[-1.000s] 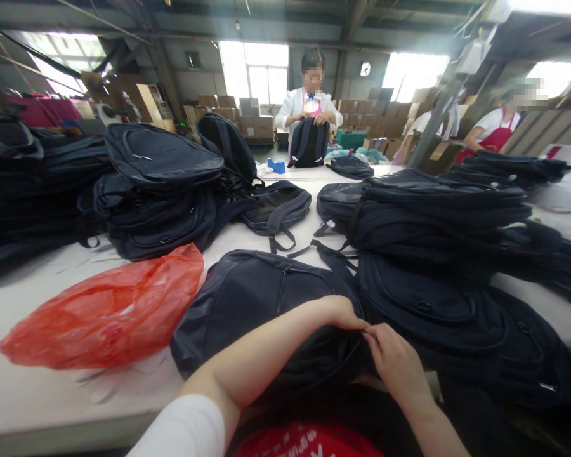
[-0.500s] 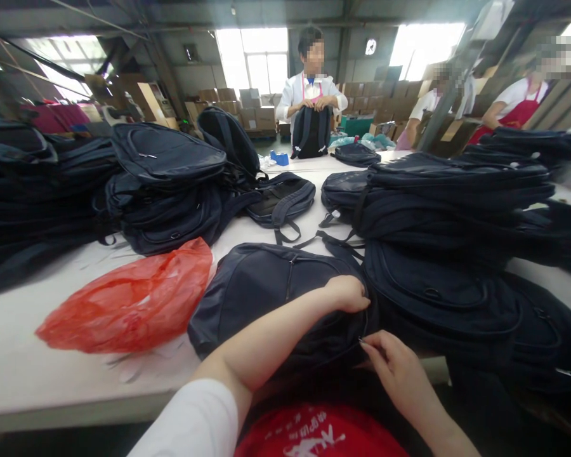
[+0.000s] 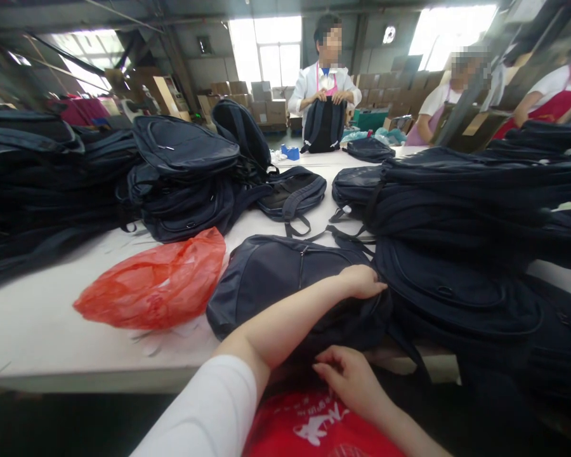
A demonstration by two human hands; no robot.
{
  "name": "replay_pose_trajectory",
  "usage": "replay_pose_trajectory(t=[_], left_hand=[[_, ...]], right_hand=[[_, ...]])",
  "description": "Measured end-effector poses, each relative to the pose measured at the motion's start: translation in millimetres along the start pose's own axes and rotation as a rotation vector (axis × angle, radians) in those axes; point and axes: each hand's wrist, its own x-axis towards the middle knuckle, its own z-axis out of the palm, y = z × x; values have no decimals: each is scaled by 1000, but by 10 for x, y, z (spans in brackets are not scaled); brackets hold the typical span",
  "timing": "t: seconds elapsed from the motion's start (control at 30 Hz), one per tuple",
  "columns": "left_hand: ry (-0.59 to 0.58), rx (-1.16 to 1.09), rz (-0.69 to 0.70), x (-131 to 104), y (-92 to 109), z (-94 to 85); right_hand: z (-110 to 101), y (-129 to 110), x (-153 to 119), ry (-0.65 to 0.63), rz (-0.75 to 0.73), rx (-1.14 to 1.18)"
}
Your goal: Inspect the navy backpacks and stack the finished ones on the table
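Note:
A dark navy backpack [image 3: 271, 273] lies on its back panel at the table's front edge, a short zip on its upper face. My left hand [image 3: 361, 281] reaches across it, fingers closed on the fabric at its right end. Below the bag's near edge is my right hand [image 3: 347, 377], thumb and fingers pinched together. Whatever sits between those fingertips is too small and dark to make out. Under my hands shows a red apron [image 3: 309, 425] with white print.
A crumpled red plastic bag [image 3: 157, 279] lies left of the backpack on the white table [image 3: 33, 330]. Backpack piles stand left [image 3: 185, 152] and right [image 3: 457, 190]. Across the table, a person [image 3: 326, 82] holds another backpack [image 3: 324, 124] upright; other people are at right.
My right hand has moved left and down along the backpack's near edge, still pinched. My left hand keeps its grip at the right end. The whole view has shifted slightly.

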Motion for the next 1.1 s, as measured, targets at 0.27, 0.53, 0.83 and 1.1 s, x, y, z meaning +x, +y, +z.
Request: replay_pose_trajectory(t=[0.27,0.53,0.83,1.1], left_hand=[[-312,160,147,-884,-333,-152],[-173,251,248,-1226,-388,351],[-252,268,219,-1165,-262,281],[-49,243,275,-1124,-365,326]], right_hand=[[-3,87,36,-90,46,-19],[142,191,24,-120,133,-17],[192,173,-11,-71,240,99],[176,9,38,-13,272,146]])
